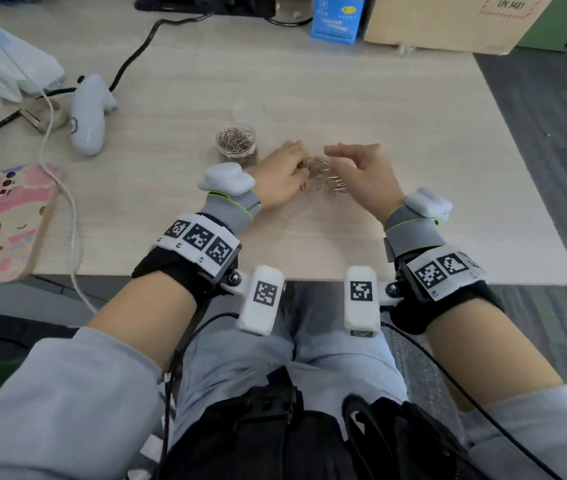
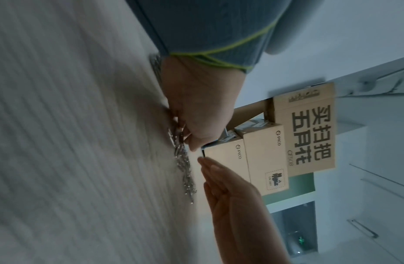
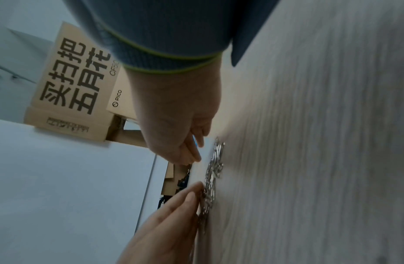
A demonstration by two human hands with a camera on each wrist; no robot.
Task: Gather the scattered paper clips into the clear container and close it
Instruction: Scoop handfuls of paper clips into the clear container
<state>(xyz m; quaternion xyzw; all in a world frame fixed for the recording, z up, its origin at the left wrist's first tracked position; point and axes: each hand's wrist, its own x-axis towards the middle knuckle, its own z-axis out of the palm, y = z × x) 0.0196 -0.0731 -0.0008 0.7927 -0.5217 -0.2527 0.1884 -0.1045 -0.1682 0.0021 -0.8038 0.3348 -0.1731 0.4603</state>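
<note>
A clear round container (image 1: 237,143) stands open on the wooden table (image 1: 413,168), partly filled with paper clips. Just right of it lies a loose pile of silver paper clips (image 1: 325,180). My left hand (image 1: 289,164) lies palm down on the pile's left side, its fingers touching the clips. My right hand (image 1: 351,161) hovers over the right side with loosely bent fingers, holding nothing. In the left wrist view the left hand (image 2: 192,135) sits on the clips (image 2: 184,164), facing the right hand (image 2: 219,175). In the right wrist view the right hand (image 3: 189,150) stays clear of the clips (image 3: 213,171) while the left hand (image 3: 185,201) touches them.
A white handheld controller (image 1: 90,112) lies left of the container. A pink phone case (image 1: 5,223) and a white cable (image 1: 67,195) lie at the table's left front. A blue box (image 1: 337,19) and a cardboard box (image 1: 448,19) stand at the back.
</note>
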